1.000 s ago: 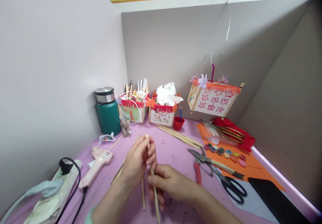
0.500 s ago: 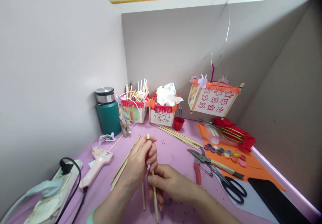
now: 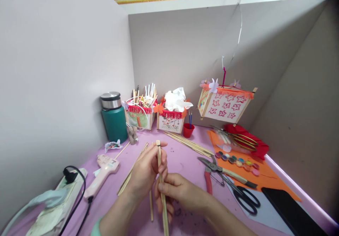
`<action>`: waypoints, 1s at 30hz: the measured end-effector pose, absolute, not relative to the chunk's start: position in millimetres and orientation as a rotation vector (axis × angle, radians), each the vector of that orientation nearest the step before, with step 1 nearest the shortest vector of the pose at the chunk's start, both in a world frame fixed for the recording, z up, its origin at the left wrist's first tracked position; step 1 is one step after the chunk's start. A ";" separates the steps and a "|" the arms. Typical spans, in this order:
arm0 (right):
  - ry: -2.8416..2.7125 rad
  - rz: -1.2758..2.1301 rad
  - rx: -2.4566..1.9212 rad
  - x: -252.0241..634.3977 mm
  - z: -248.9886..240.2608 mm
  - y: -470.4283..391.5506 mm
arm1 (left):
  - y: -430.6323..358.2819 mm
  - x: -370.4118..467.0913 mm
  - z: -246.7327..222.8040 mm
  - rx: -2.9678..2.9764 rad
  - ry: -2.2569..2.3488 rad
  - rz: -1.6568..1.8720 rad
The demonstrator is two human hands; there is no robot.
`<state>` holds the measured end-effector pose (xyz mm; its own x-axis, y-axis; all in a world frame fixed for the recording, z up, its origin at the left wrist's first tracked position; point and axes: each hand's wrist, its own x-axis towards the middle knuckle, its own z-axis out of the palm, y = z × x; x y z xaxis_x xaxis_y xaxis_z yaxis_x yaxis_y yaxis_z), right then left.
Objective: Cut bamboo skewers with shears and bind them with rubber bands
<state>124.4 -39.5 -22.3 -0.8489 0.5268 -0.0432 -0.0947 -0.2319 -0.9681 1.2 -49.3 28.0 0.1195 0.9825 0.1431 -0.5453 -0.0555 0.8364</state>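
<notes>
Between my two hands runs a narrow length of pale wooden sticks (image 3: 164,214), nearly upright, with a dark band near its top end. It looks like more than one stick laid together; I cannot tell how many. My left hand (image 3: 149,165) is closed around the upper part, fingers curled behind it. Lower down, my right hand (image 3: 180,192) pinches the sticks between thumb and fingers. A loose thin stick (image 3: 151,207) lies on the table just left of them. Several more sticks (image 3: 126,181) lie partly hidden behind my left forearm.
On the purple table (image 3: 185,165), a pink glue gun (image 3: 106,172), power strip (image 3: 63,200) and green flask (image 3: 114,123) stand left. Right are pruning shears (image 3: 209,167), black-handled scissors (image 3: 246,199), paints (image 3: 238,161) and a phone (image 3: 288,211). A paper lantern (image 3: 225,103) hangs behind.
My left thumb and fingers have shifted, so the sticks' upper length and dark band now show in front of the hand. The held sticks have turned slightly. Everything else stays put.
</notes>
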 end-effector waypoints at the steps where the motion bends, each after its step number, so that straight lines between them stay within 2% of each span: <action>1: -1.609 2.147 -0.488 125.0 -23.1 -39.4 | -49.1 -0.1 28.4 0.917 0.609 1.375; 9: -1.541 2.283 -0.338 128.5 -24.6 -39.2 | -45.2 -3.1 25.2 0.878 0.536 1.392; 14: -1.611 2.231 -0.437 128.8 -19.4 -38.4 | -43.6 -3.1 23.3 0.927 0.626 1.372; 17: -1.745 2.081 -0.586 128.9 -13.8 -40.1 | -45.3 -5.0 24.5 1.003 0.691 1.417; 24: -2.024 1.437 -0.800 133.9 3.6 -39.5 | -52.9 -7.2 32.0 1.245 0.820 1.414; 30: -2.006 1.210 -0.877 133.0 -5.9 -30.1 | -47.1 -9.1 29.4 1.440 1.041 1.305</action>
